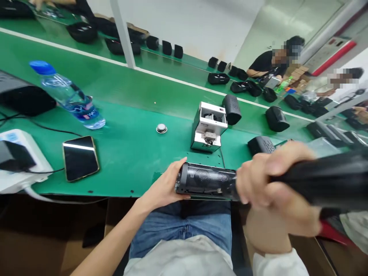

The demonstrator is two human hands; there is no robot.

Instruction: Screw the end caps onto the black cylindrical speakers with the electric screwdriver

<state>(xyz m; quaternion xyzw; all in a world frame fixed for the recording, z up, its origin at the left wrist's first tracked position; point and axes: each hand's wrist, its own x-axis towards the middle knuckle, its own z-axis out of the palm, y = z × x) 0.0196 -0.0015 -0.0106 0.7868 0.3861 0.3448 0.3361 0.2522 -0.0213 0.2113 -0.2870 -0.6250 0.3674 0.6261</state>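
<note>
My left hand (164, 186) grips the left end of a black cylindrical speaker body (205, 181) with a perforated grille, held sideways over my lap at the table's near edge. My right hand (274, 184) is closed around a thick black tool (330, 184) that is blurred by motion; the tool's handle runs off to the right, and its front end is hidden behind my fingers close to the speaker's right end.
On the green table (129, 149) lie a phone (80, 157), a tipped water bottle (66, 96), a small round metal part (161, 128), a white-grey box machine (208, 126) and several black speakers (276, 119). White equipment (17, 159) sits at left. Other people sit at the far right.
</note>
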